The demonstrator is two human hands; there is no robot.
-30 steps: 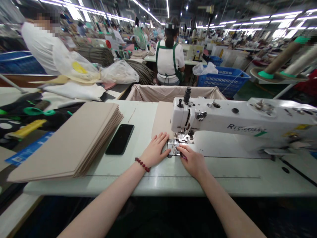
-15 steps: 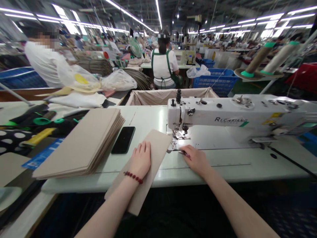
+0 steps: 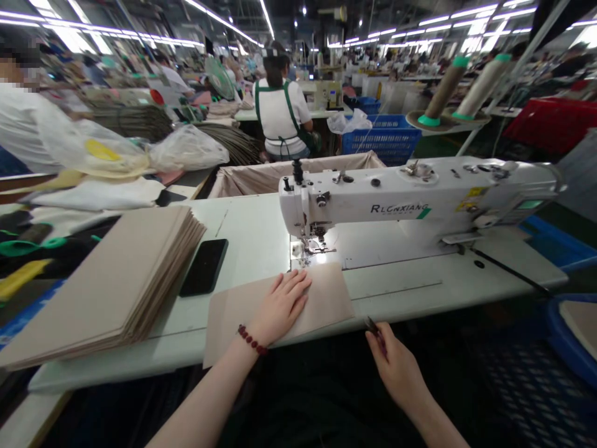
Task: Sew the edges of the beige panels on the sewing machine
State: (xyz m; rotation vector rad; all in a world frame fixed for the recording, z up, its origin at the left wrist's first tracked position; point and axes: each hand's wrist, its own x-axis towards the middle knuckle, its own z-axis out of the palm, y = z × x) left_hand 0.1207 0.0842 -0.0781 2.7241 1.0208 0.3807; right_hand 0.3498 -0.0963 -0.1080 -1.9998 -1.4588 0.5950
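My left hand (image 3: 278, 306) lies flat on a beige fabric panel (image 3: 330, 294), fingers stretched out, with a beaded bracelet at the wrist. The panel rests along the table's front edge, its left end hanging over, just in front of the sewing machine (image 3: 354, 202) and its needle area. Beyond that edge, to the right, my right hand (image 3: 398, 367) is closed around small thread snips (image 3: 372, 325). Their dark blades point up toward the table, apart from the panel; the palm covers most of the handle.
A black phone (image 3: 204, 267) lies left of the panel, beside a thick stack of beige panels (image 3: 105, 274). Thread cones (image 3: 445, 93) stand behind the machine. A cloth-lined bin (image 3: 252, 179) adjoins the table's far side. A co-worker (image 3: 280, 112) sits ahead, facing away.
The panel has turned from slanting lengthwise to lying across the table edge, my left hand moving with it. My right hand has drawn back from the needle area with the snips. The view has swung right.
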